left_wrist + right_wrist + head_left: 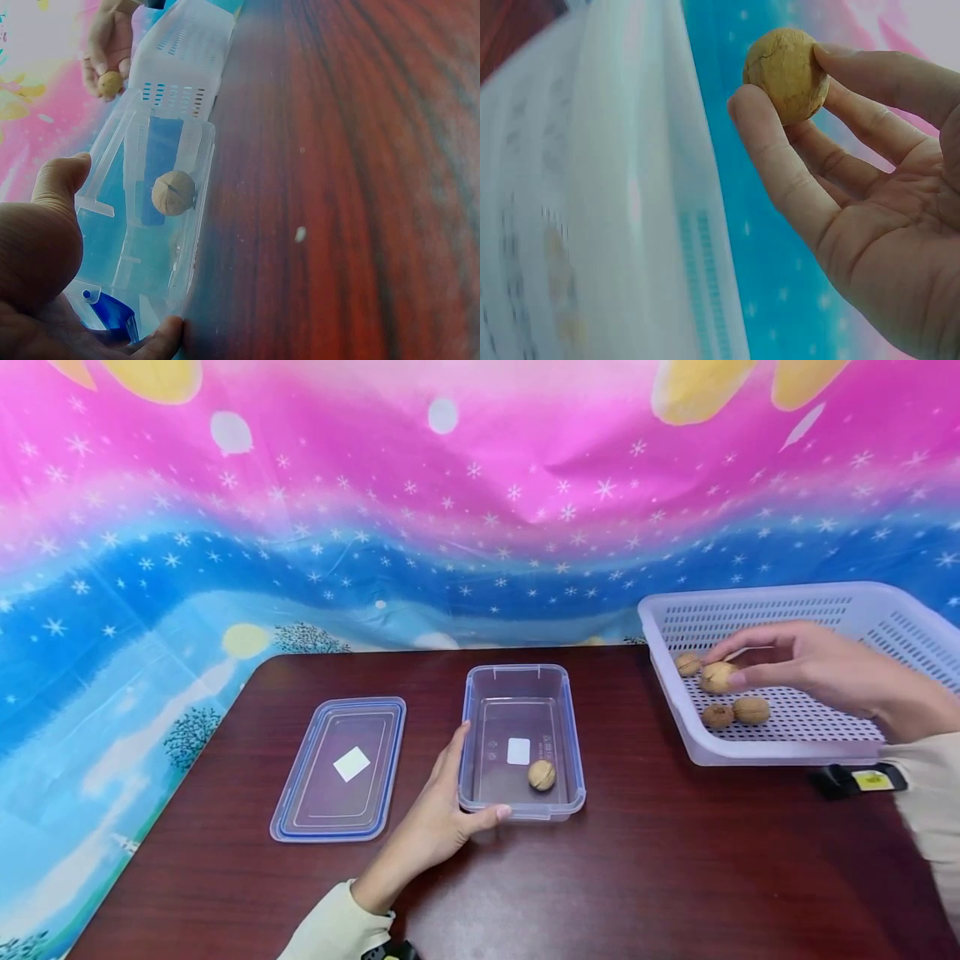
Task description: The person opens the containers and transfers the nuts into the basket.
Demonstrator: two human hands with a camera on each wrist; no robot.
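Between thumb and fingertips, my right hand [813, 672] pinches a walnut [786, 75] raised above the basket. The white perforated basket [686, 727] stands at the right, with three more walnuts [752, 710] at its left end. My left hand [442, 814] holds the near left corner of a clear plastic container [470, 781], fingers along its left side and thumb at the front rim. Inside that container, toward the near right, lies one walnut [542, 775]. Its blue-edged lid [322, 802] lies flat on the table, left of the container.
The dark reddish-brown table [600, 885] carries everything. Behind it hangs a colourful cloth [450, 527] with snowflakes, its lower edge meeting the table's back. The basket's raised wall [667, 685] lies between the held walnut and the container.
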